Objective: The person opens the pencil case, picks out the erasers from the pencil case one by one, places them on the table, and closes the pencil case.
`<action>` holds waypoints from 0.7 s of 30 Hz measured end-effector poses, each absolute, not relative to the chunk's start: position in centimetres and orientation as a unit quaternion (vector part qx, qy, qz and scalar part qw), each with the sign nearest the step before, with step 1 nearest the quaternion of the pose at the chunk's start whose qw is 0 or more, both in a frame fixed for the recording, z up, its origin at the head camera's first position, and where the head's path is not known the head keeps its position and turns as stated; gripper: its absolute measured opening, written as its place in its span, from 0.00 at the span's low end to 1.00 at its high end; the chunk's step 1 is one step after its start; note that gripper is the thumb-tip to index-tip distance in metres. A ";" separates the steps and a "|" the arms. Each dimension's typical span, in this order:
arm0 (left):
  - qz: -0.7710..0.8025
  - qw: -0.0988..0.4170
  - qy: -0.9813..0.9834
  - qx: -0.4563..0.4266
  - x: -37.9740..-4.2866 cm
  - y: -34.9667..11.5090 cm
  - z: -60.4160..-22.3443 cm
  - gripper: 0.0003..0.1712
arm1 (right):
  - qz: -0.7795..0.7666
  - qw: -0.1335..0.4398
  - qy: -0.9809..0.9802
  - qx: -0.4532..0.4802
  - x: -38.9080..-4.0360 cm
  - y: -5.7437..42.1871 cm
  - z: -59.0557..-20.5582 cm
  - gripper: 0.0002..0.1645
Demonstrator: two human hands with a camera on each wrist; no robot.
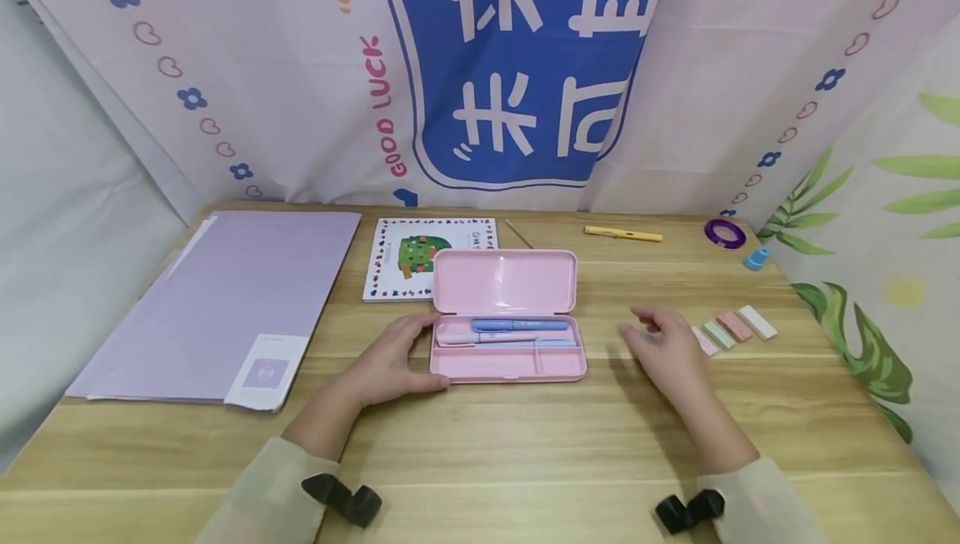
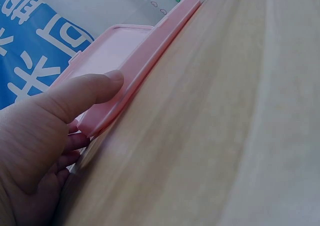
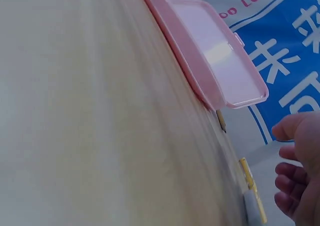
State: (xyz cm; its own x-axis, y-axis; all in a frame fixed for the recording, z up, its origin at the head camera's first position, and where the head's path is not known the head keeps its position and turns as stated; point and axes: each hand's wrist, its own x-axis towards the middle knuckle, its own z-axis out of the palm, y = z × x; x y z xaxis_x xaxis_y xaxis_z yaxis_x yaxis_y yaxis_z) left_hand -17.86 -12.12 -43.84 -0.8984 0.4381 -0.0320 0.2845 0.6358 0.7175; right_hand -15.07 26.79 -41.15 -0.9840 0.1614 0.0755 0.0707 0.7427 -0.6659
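Observation:
A pink pencil case stands on the table with its lid raised. Inside lie a blue pen and other pale pens, in the long rear compartment; two front compartments hold nothing. My left hand holds the case by its left end, the thumb against the front wall and the fingers round the side. To the right of the case, my right hand hovers with loosely bent fingers and nothing in them. Several small erasers lie in a row just beyond it, one partly hidden by the hand.
A large lilac folder covers the table's left side. Behind the case lie a booklet and a thin pencil. Farther right are a yellow pen, a purple ring and a small blue object. A printed curtain hangs behind.

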 end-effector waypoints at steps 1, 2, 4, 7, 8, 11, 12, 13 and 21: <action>0.377 0.102 0.898 0.202 -17.9 -12.1 -43.9 0.57 | 0.358 0.068 -0.930 -0.053 -15.8 26.4 -41.0 0.29; 0.377 0.102 0.898 0.202 -17.9 -12.2 -43.9 0.57 | 0.364 0.070 -0.928 -0.048 -16.6 26.1 -40.9 0.28; 0.378 0.102 0.898 0.203 -17.9 -12.2 -43.9 0.57 | 0.384 0.064 -0.921 -0.033 -18.2 25.3 -40.4 0.29; 0.379 0.104 0.897 0.203 -17.8 -12.3 -43.8 0.57 | 0.418 0.041 -0.907 -0.010 -20.7 24.4 -39.8 0.31; 0.378 0.104 0.897 0.203 -17.8 -12.2 -43.8 0.57 | 0.428 0.030 -0.903 -0.005 -21.5 24.2 -39.7 0.32; 0.379 0.104 0.897 0.202 -17.8 -12.2 -43.7 0.57 | 0.439 0.008 -0.898 0.016 -23.5 23.7 -39.4 0.32; 0.379 0.103 0.897 0.202 -17.8 -12.2 -43.8 0.57 | 0.440 0.001 -0.898 0.020 -24.1 23.5 -39.4 0.32; 0.379 0.103 0.897 0.203 -17.8 -12.2 -43.8 0.57 | 0.442 -0.007 -0.897 0.021 -24.5 23.4 -39.4 0.32; 0.391 0.096 0.893 0.201 -17.8 -12.1 -43.8 0.61 | 0.445 -0.026 -0.895 0.006 -25.3 23.1 -38.9 0.26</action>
State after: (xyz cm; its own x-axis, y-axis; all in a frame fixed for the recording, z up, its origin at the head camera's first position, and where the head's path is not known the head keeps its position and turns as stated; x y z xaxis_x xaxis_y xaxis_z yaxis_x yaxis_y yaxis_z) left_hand -17.78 -12.08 -43.83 -0.9010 0.4337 -0.0141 0.2837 0.6133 0.7372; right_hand -25.34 23.06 -38.94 -0.9985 -0.0350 -0.0413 0.0118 0.6046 -0.7964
